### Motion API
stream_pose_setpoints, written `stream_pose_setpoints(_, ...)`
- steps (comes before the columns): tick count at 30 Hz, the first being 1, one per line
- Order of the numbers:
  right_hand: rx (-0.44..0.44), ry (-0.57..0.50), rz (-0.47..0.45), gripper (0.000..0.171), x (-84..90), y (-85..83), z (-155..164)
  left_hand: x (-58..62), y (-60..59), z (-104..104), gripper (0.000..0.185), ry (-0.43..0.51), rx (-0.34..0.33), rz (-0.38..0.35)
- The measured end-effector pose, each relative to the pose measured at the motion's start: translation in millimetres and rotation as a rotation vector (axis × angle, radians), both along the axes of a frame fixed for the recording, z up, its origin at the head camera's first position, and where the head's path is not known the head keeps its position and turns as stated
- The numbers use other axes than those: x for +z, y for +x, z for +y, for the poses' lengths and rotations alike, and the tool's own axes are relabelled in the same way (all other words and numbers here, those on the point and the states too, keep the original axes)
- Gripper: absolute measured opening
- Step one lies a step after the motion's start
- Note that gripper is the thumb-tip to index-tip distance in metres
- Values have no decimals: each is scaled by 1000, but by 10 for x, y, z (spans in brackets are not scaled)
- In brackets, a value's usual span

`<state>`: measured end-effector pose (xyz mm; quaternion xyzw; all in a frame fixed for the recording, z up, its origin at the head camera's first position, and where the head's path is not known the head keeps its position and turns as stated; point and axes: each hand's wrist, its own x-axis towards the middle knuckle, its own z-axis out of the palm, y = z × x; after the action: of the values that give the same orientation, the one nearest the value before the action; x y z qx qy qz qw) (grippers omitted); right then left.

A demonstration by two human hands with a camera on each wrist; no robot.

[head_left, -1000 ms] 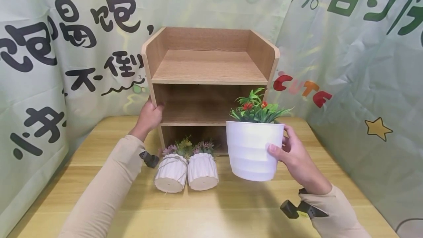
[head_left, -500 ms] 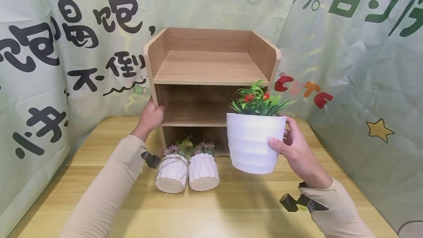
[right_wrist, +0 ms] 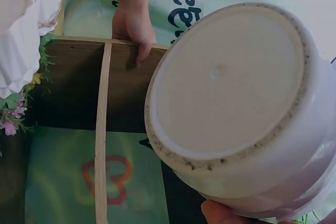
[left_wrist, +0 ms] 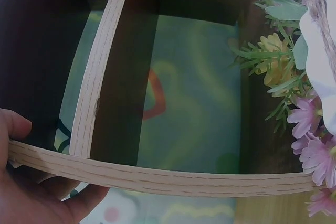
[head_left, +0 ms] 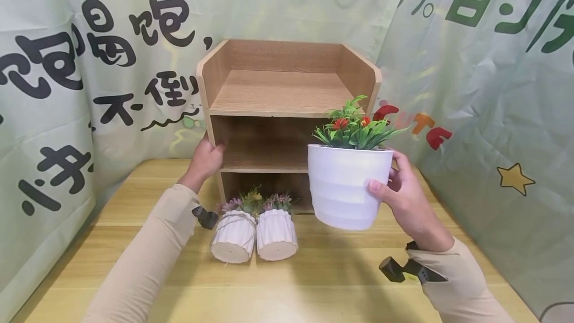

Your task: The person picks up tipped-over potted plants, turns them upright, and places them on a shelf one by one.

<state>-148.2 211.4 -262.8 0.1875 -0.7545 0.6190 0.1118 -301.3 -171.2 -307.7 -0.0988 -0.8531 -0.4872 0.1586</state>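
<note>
My right hand (head_left: 401, 196) grips a large white pot (head_left: 347, 186) of green leaves and red flowers, held in the air before the right side of a wooden shelf unit (head_left: 287, 96). The right wrist view looks up at the pot's underside (right_wrist: 231, 93). My left hand (head_left: 206, 158) grips the shelf unit's left side panel at the middle shelf; the left wrist view shows the thumb and palm (left_wrist: 31, 192) round the panel's edge (left_wrist: 157, 174). Two small ribbed white pots (head_left: 253, 236) with pink and yellow flowers stand on the table in front of the bottom shelf.
A light wooden table (head_left: 314, 283) carries everything. Green printed cloth (head_left: 489, 88) hangs close behind and on both sides. The shelf unit's top (head_left: 280, 91) and middle shelf (head_left: 264, 156) are bare.
My right hand has lifted the large white pot higher, from below the middle shelf's level to beside it. My left hand has stayed on the side panel.
</note>
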Motion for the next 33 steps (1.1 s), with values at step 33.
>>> stream_pose_setpoints(33, 48, -248, 226, 58, 292, -11, -149, 9, 53, 14, 47, -2, -1, 14)
